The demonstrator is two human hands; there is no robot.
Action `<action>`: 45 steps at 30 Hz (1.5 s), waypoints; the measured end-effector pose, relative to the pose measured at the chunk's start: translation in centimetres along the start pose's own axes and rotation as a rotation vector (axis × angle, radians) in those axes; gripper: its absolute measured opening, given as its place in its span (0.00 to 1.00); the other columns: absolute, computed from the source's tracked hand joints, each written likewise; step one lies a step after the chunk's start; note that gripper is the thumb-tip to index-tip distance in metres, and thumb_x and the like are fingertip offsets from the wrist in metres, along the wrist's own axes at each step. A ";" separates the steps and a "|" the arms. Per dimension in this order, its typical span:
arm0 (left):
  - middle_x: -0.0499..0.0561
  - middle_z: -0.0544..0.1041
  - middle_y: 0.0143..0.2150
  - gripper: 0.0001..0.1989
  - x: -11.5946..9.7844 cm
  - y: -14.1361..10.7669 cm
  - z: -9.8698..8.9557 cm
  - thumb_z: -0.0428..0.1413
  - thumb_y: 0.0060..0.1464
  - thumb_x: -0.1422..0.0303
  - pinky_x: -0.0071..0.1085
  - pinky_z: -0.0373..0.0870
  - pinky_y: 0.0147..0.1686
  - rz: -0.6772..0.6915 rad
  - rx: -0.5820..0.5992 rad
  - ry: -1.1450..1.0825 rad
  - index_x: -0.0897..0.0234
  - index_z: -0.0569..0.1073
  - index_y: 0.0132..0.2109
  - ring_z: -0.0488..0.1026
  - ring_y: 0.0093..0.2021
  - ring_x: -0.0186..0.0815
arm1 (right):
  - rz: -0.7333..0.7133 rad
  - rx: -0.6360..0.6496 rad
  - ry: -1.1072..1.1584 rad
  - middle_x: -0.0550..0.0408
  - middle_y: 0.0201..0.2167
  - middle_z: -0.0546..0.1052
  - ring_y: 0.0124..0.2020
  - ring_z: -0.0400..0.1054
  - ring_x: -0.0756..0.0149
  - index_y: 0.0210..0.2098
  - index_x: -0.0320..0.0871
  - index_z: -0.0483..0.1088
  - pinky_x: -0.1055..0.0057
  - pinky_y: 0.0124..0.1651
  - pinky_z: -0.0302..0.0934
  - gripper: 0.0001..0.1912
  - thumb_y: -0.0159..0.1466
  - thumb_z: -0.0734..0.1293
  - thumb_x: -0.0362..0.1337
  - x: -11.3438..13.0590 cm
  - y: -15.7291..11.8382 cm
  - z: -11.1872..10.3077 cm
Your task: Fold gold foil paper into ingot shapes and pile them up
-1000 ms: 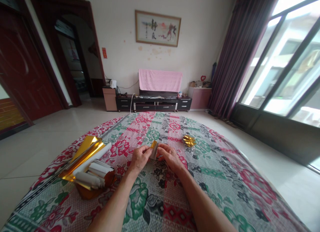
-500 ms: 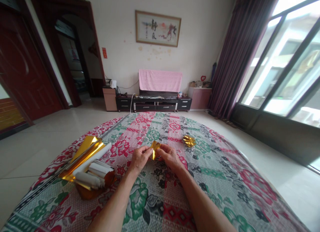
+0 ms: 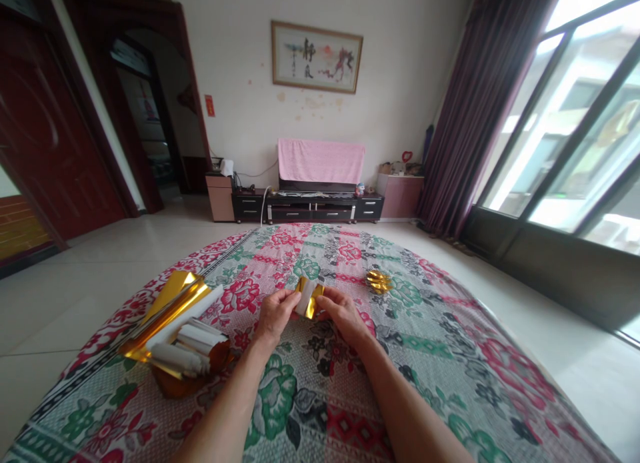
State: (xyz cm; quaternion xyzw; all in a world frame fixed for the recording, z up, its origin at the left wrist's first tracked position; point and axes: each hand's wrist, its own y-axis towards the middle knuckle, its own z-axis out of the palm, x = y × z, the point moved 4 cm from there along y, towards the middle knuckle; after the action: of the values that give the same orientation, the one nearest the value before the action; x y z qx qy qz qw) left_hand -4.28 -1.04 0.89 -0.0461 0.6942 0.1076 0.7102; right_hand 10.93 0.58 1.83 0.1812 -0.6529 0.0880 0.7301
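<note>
Between my two hands is a small piece of gold foil paper [image 3: 313, 302], partly folded, with a pale grey-white strip of its back side showing across the middle. My left hand [image 3: 274, 316] pinches its left edge between thumb and fingers. On the opposite edge, my right hand [image 3: 345, 314] grips it the same way. Both hands are just above the flowered tablecloth [image 3: 280, 390]. Beyond my right hand lies a small cluster of folded gold foil pieces [image 3: 379, 282].
To the left lies a pile of gold foil sheets [image 3: 175, 303] with rolled white-backed paper [image 3: 183, 356] on it. Past the table stand a low black TV cabinet [image 3: 310, 210] and a screen under a pink cloth [image 3: 321, 159]. A window [image 3: 575, 130] is at right.
The foil showed mostly gold before; now a pale strip of its back shows across it. My hands have moved slightly apart, both still holding its edges.
</note>
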 end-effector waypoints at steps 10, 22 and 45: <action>0.45 0.70 0.20 0.14 0.3 0.3 -0.5 0.56 0.42 0.58 0.26 0.67 0.21 0.023 -0.057 0.031 0.67 0.72 0.27 0.68 0.22 0.32 | 0.015 -0.019 0.047 0.55 0.29 0.75 0.28 0.67 0.68 0.40 0.41 0.72 0.74 0.28 0.61 0.18 0.52 0.67 0.43 0.0 -0.1 -0.1; 0.46 0.69 0.19 0.16 0.4 0.3 0.0 0.54 0.44 0.57 0.24 0.61 0.19 0.097 -0.007 0.179 0.67 0.73 0.29 0.66 0.20 0.30 | 0.029 -0.005 0.060 0.57 0.27 0.74 0.28 0.66 0.69 0.39 0.42 0.71 0.74 0.29 0.61 0.16 0.53 0.67 0.42 0.2 -0.2 0.0; 0.46 0.71 0.20 0.13 -1.5 -1.0 1.5 0.54 0.45 0.60 0.24 0.59 0.22 0.213 0.077 0.343 0.66 0.73 0.27 0.64 0.21 0.29 | -0.008 0.021 0.047 0.56 0.31 0.75 0.28 0.65 0.71 0.41 0.43 0.72 0.75 0.30 0.60 0.16 0.53 0.66 0.40 0.5 -0.3 0.0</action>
State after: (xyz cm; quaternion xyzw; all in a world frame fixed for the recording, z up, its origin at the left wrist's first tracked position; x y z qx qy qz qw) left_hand -2.63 -1.85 2.32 0.0372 0.8094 0.1461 0.5676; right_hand 11.12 0.23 2.25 0.1895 -0.6341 0.0963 0.7435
